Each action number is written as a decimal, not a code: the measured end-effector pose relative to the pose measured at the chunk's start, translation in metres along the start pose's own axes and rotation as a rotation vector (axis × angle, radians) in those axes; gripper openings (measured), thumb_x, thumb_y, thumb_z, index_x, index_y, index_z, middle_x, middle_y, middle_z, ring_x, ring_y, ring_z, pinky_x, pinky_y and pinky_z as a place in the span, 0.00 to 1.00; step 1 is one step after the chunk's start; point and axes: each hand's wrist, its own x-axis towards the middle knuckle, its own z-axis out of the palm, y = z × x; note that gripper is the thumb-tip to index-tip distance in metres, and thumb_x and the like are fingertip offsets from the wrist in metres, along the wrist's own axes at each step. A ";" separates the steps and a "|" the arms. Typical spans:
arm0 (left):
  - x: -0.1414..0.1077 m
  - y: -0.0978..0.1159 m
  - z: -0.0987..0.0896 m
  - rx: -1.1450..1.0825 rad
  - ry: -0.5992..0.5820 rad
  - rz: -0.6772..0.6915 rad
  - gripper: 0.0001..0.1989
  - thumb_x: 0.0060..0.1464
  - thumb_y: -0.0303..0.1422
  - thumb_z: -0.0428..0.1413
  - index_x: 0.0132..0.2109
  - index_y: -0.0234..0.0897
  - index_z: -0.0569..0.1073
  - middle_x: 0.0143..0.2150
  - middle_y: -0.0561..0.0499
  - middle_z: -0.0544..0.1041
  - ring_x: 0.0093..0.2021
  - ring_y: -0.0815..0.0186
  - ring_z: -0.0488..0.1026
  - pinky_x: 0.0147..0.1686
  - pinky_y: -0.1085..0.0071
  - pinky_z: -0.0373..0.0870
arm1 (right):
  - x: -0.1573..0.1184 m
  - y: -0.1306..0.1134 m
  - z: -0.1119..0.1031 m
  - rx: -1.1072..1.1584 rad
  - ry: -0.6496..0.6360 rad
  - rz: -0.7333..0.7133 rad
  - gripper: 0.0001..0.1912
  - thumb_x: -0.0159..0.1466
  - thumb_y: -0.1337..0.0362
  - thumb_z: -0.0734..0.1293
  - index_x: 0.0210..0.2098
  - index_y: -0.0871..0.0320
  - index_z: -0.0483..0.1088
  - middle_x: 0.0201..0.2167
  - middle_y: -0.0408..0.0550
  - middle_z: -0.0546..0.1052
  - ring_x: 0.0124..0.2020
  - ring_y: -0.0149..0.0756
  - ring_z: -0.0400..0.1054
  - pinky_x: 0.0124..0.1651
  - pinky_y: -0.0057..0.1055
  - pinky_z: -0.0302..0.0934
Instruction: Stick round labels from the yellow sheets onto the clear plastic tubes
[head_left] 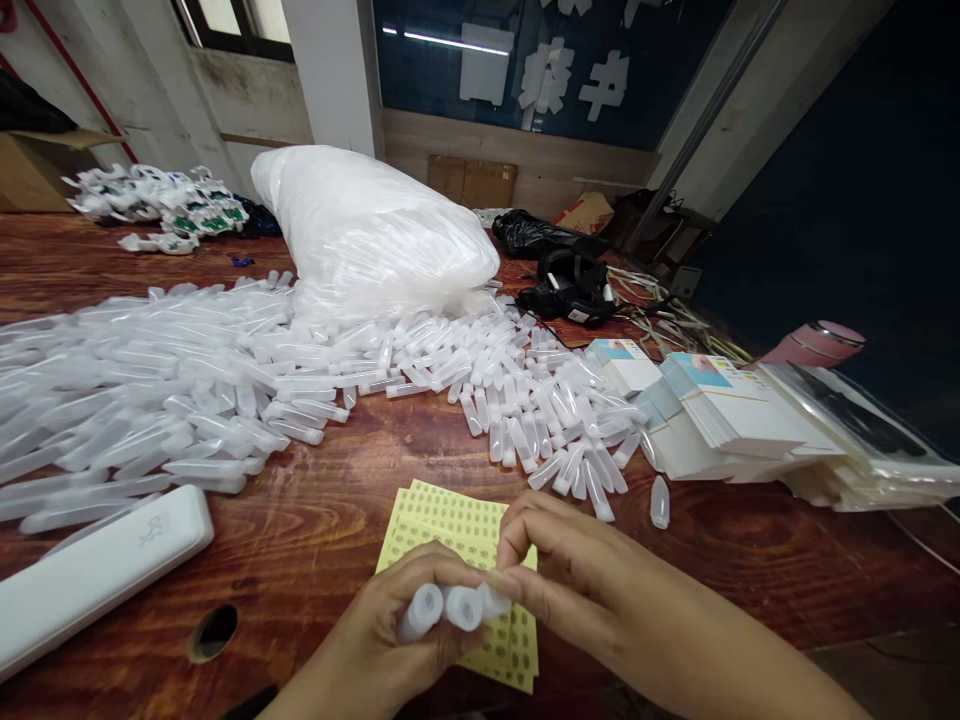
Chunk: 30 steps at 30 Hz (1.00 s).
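Observation:
My left hand (401, 625) is wrapped round three translucent white plastic tubes (463, 607), held side by side with their round ends facing me. My right hand (559, 570) meets it at the rightmost tube, thumb and forefinger pinched together against that tube. Whatever may lie between those fingertips is too small or hidden to name. Under both hands are yellow sticker sheets (450, 510) with rows of small dark oval labels, lying overlapped on the wooden table (337, 560).
Loose tubes (165, 370) heap across the table, more at right (540, 400). Behind stands a big white plastic bag (375, 230). A long white device (105, 580) lies left, near a table hole (214, 632). Stacked printed cards (727, 400) and a pink cup (814, 345) stand right.

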 end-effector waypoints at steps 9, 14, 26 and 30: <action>-0.005 0.012 -0.001 0.012 0.007 0.031 0.07 0.63 0.41 0.65 0.44 0.48 0.85 0.41 0.51 0.81 0.41 0.60 0.77 0.43 0.71 0.71 | 0.000 0.012 0.026 0.351 0.092 0.083 0.14 0.73 0.49 0.64 0.42 0.53 0.70 0.41 0.44 0.73 0.42 0.35 0.67 0.45 0.31 0.62; -0.005 0.019 -0.002 0.048 -0.056 0.048 0.06 0.65 0.41 0.63 0.43 0.47 0.83 0.41 0.51 0.81 0.42 0.60 0.77 0.45 0.70 0.71 | 0.002 0.015 0.028 0.550 0.051 0.111 0.18 0.68 0.47 0.71 0.45 0.53 0.70 0.41 0.43 0.73 0.41 0.33 0.66 0.43 0.28 0.62; 0.060 0.068 -0.057 0.569 0.186 -0.058 0.19 0.70 0.45 0.48 0.43 0.35 0.74 0.36 0.46 0.81 0.34 0.59 0.78 0.33 0.68 0.75 | 0.014 0.054 0.031 0.540 0.238 0.119 0.26 0.67 0.36 0.64 0.46 0.52 0.68 0.41 0.46 0.74 0.44 0.39 0.70 0.47 0.33 0.67; 0.110 0.077 -0.086 0.844 0.224 0.010 0.14 0.69 0.42 0.56 0.50 0.35 0.75 0.47 0.45 0.81 0.45 0.56 0.79 0.46 0.61 0.76 | 0.008 0.067 0.017 0.392 0.285 0.150 0.23 0.70 0.40 0.62 0.47 0.52 0.69 0.43 0.46 0.74 0.47 0.41 0.69 0.50 0.34 0.64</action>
